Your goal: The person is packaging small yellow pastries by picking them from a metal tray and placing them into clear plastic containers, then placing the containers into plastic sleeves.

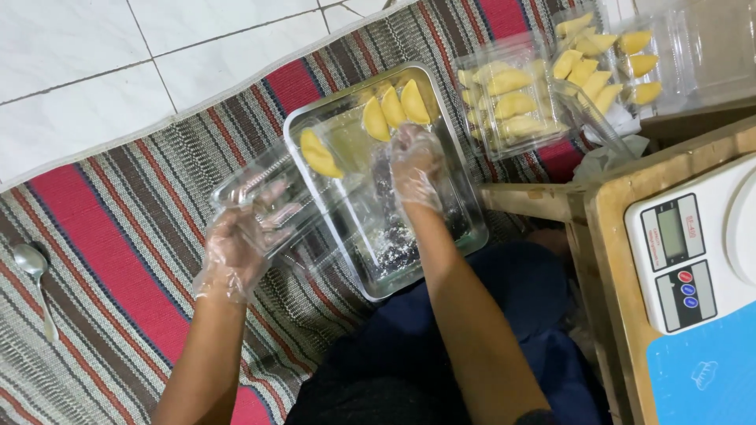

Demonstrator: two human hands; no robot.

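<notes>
- A metal spoon [33,267] lies far left on the striped mat [118,236], well apart from the work and out of the way.
- The left hand [236,248], in a thin plastic glove, grips the near edge of an open clear box [272,193], fingers closed around it and holding it tilted over the left rim of the metal tray [465,212]. I think the box wants to be held level and low, so nothing slides back out.
- One yellow pastry [319,153] already sits in or at the far end of that box; through the clear plastic I cannot tell which.
- The right hand [415,161], also gloved, is curled down inside the tray just below three more pastries [394,106] standing on edge at the far end. Whether the fingers have closed on one I cannot tell, since the glove hides the tips.
- These look soft and crimped, so a light pinch at the thick middle, not the edge, seems the safe way to lift one.
- Loose crumbs and dark filling lie on the tray floor near the person; keeping the glove out of that keeps the box clean.
- Further right, filled boxes [512,98] of pastries sit on the mat, packed in neat rows, a fair guide for spacing.
- A kitchen scale [693,252] stands on the low wooden desk [606,212] at the far right.
</notes>
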